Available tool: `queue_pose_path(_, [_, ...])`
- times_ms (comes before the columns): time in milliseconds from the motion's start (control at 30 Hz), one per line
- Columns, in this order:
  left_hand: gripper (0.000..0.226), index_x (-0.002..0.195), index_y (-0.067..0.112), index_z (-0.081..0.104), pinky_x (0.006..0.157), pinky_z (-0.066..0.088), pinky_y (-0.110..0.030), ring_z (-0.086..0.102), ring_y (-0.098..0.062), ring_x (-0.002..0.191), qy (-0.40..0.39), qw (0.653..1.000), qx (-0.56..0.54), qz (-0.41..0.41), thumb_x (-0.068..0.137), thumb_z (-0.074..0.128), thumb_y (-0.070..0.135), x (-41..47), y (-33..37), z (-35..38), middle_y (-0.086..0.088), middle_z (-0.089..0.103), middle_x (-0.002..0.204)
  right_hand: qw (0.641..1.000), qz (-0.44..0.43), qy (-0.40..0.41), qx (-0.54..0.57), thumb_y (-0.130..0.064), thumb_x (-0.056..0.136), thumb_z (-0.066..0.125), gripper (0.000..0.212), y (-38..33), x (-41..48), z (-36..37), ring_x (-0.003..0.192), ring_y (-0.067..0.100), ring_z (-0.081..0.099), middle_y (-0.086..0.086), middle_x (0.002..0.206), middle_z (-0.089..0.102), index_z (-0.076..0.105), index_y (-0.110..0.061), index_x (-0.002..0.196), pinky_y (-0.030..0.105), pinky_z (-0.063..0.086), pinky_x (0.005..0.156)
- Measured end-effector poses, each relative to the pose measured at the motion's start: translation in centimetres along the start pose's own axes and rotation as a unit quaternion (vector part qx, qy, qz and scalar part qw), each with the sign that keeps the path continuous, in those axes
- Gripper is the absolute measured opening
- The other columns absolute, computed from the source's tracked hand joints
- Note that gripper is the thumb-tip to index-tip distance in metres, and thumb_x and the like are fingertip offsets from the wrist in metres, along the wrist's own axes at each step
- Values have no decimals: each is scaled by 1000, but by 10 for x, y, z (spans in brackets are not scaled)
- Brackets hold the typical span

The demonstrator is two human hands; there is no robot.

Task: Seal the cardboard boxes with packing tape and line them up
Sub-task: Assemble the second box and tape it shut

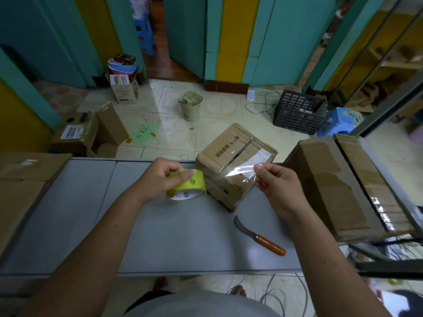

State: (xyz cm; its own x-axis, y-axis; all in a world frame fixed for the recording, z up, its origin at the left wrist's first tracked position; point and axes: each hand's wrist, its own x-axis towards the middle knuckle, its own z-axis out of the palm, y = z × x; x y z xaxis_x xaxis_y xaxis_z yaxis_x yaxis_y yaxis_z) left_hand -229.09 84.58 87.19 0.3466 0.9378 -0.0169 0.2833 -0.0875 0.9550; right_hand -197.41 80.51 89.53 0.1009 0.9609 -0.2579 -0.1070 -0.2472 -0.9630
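Grey table (pixel 91 213) at centre frame, tiled floor (pixel 219 113) beyond: a strip (pixel 231 173) of clear tape is stretched between our hands. Our left hand (pixel 160 177) grips the green roll (pixel 190 185), fingers curled round it, just left of the box (pixel 229 154) that stands skewed at the table's far edge, centre frame. Our right hand (pixel 277 186) pinches the strip's free end between thumb and forefinger, the other fingers loosely curled. The strip hangs taut in front of the box's near upper edge; whether it touches the cardboard yet we cannot tell. The top seam already shows a glossy band, so we judge this length is meant for a further pass. To do it well we should hold the strip tight and level, press the free end down first a little way past the edge, then smooth along the seam so no crease or bubble forms, touching the sticky side as little as we can. A knife (pixel 258 234) lies right of centre, lower down, within reach for the cut. A larger box (pixel 343 186), taped, sits at the right of the frame, and flattened cardboard (pixel 23 179) at the left
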Motion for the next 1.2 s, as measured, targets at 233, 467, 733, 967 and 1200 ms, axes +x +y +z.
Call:
queue_pose_path(233, [38,57,20,60,47,37,-19,44,-8,45,-10,993,-117,21,84,76,41,8,0,-14,3,47,53,998,29,-22,49,-20,92,72,19,6,1,-12,81,19,62,10,89,69,77,-3,100,33,55,82])
queue_pose_path(467, [57,62,9,60,51,30,-26,39,-10,53,-46,994,95,6,82,76,60,40,-7,-33,2,41,55,998,4,17,55,-14,97,71,13,11,-6,0,78,19,61,11,84,67,76,-3,98,31,56,78])
queue_pose_path(733, [68,66,22,67,56,37,-31,51,-11,53,-73,928,362,-54,68,69,90,83,-15,-49,8,50,53,992,1,79,102,-13,97,70,13,30,-19,5,72,13,63,6,78,69,77,-3,98,25,58,73])
queue_pose_path(967, [88,150,25,58,116,43,-36,56,-11,137,-175,915,354,-89,80,78,74,110,-18,-45,15,61,147,985,31,168,29,-24,101,66,18,62,-16,19,94,13,71,-6,90,78,78,-10,96,39,57,92])
queue_pose_path(1200, [50,136,24,72,115,49,-33,67,1,123,-256,944,159,-134,89,85,37,98,-32,-39,18,75,127,981,91,142,95,-21,105,60,24,56,5,12,106,26,75,10,107,79,73,-1,111,45,62,89])
